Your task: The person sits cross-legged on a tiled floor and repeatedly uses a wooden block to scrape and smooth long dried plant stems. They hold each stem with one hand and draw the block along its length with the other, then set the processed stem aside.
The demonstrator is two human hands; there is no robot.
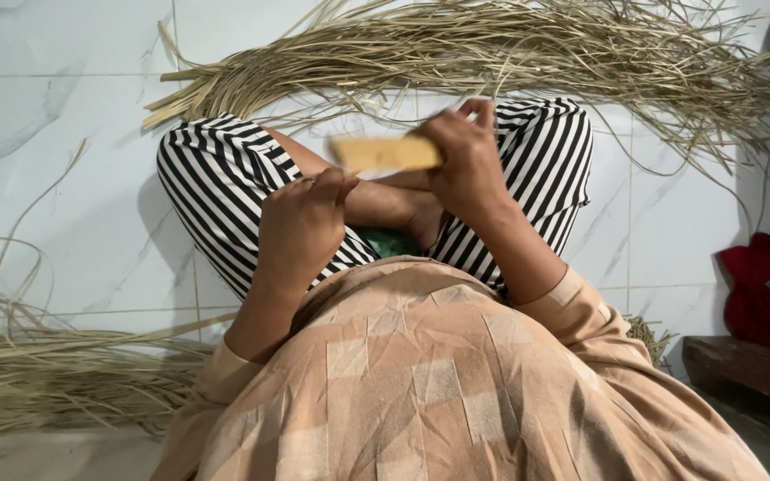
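Note:
I sit cross-legged on a white tiled floor in black-and-white striped trousers [216, 169] and a beige checked top. My right hand [467, 160] is closed around one end of a flat, pale yellow strip-like piece [383, 153], which is blurred by motion and points left. My left hand [303, 223] is curled just below the strip's free end; its fingers look pinched together, and whether they hold a thin strand cannot be told.
A long heap of dry straw-coloured reed strips [492, 49] lies on the floor beyond my knees. Another bundle [55, 370] lies at my left. A red cloth bundle [768, 285] sits on a dark wooden step [746, 370] at the right.

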